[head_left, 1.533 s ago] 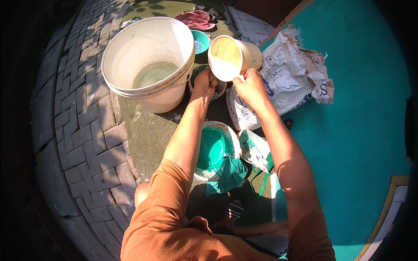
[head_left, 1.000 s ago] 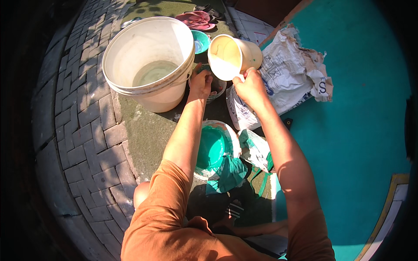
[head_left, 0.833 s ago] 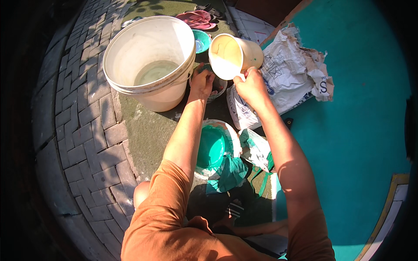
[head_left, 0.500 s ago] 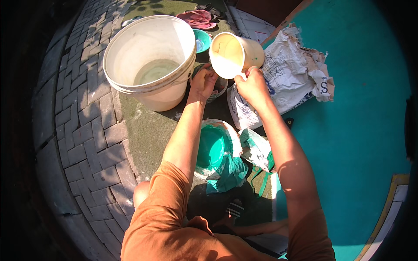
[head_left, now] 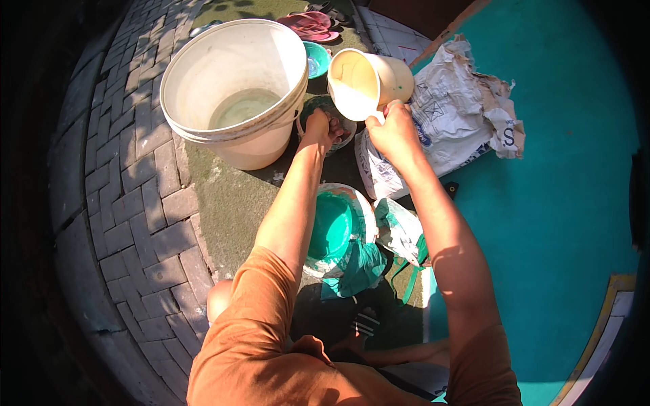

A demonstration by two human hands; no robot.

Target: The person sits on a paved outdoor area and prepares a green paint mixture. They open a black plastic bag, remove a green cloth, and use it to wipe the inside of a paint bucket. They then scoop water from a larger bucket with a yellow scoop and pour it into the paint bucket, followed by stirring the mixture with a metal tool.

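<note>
My right hand grips the rim of a cream plastic tub, tipped on its side with its mouth facing left. Its inside looks pale yellow in the sun. My left hand is over a small dark bowl or pail just below the tub's mouth. The left fingers are curled and partly hidden, and what they hold, if anything, does not show. Nearer to me stands a paint-smeared pail of green paint, a green-stained cloth or bag draped over its front edge.
A big white bucket with some water stands left of my left hand. A crumpled white sack lies right of the tub. Beyond are a small green bowl and pink sandals. Brick paving runs left, green-painted floor right.
My left hand has dropped from beside the tub's rim down to the small dark bowl. The tub and my right hand stay nearly where they were.
</note>
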